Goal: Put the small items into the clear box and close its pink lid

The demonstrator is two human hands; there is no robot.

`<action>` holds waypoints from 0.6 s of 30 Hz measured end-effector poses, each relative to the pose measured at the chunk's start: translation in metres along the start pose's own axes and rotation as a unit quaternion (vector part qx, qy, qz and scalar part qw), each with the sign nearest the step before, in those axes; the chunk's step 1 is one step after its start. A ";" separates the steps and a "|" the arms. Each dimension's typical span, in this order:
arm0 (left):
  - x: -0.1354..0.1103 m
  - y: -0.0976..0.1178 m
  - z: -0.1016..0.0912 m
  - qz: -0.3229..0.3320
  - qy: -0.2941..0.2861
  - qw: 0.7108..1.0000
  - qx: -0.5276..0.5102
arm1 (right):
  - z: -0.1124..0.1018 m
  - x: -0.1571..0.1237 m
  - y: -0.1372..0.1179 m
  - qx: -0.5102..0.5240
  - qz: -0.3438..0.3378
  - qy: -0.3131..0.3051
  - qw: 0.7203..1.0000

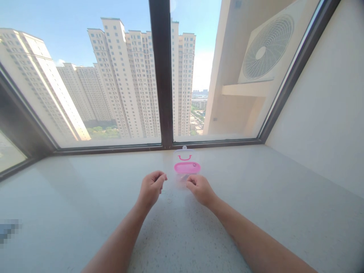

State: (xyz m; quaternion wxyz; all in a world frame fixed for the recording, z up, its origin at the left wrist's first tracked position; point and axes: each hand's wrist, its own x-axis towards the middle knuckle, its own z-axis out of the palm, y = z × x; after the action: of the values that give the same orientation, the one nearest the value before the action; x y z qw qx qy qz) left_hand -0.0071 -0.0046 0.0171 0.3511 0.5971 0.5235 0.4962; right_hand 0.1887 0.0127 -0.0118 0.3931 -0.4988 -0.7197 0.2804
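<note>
We curl our left fingers (159, 178) and right fingers (192, 180) inward, any pinch unclear; the pink box (184, 167) stands open just beyond the right, presumably for easy reach.

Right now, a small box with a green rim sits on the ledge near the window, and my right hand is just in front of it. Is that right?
Not quite: the rim is pink, not green, as the head view shows. The small box does sit on the ledge near the window, with your right hand just in front.
</note>
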 end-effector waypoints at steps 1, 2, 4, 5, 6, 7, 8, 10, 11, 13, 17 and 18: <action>0.000 0.000 0.000 0.001 0.002 1.000 -0.005 | 0.000 0.000 0.000 0.001 -0.001 0.000 1.000; 0.000 0.000 0.000 0.001 0.004 1.000 -0.007 | 0.000 0.000 0.000 0.002 -0.002 0.000 1.000; 0.001 -0.001 0.000 0.000 0.007 1.000 -0.010 | 0.001 -0.001 0.000 0.007 -0.004 0.001 1.000; 0.001 -0.001 0.000 -0.001 0.009 1.000 -0.010 | 0.001 -0.001 0.000 0.010 -0.005 0.001 1.000; 0.001 -0.001 0.000 -0.003 0.010 1.000 -0.011 | 0.001 -0.001 0.000 0.014 -0.005 0.003 1.000; 0.001 -0.001 0.000 -0.004 0.011 1.000 -0.011 | 0.001 -0.001 -0.001 0.018 -0.005 0.007 1.000; 0.001 -0.001 0.000 -0.004 0.011 1.000 -0.010 | 0.001 -0.001 -0.001 0.022 -0.004 0.012 1.000; 0.000 -0.001 0.000 -0.003 0.006 1.000 -0.008 | 0.001 -0.001 0.000 0.027 -0.002 0.023 0.999; 0.000 0.000 -0.001 -0.003 0.002 1.000 -0.006 | 0.001 -0.001 0.000 0.029 -0.001 0.027 0.999; 0.000 0.000 -0.001 -0.004 -0.007 1.000 -0.005 | 0.000 -0.001 0.000 0.031 -0.001 0.031 0.999; -0.001 0.000 -0.002 -0.005 -0.013 1.000 -0.008 | 0.000 0.000 -0.001 0.036 -0.004 0.024 0.999; -0.001 0.000 -0.002 -0.004 -0.013 1.000 -0.008 | 0.000 0.000 -0.001 0.039 -0.004 0.023 0.999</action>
State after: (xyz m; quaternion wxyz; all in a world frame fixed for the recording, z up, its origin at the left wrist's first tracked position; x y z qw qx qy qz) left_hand -0.0093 -0.0057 0.0179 0.3647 0.5984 0.5176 0.4909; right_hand 0.1878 0.0121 -0.0108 0.4296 -0.4865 -0.7009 0.2957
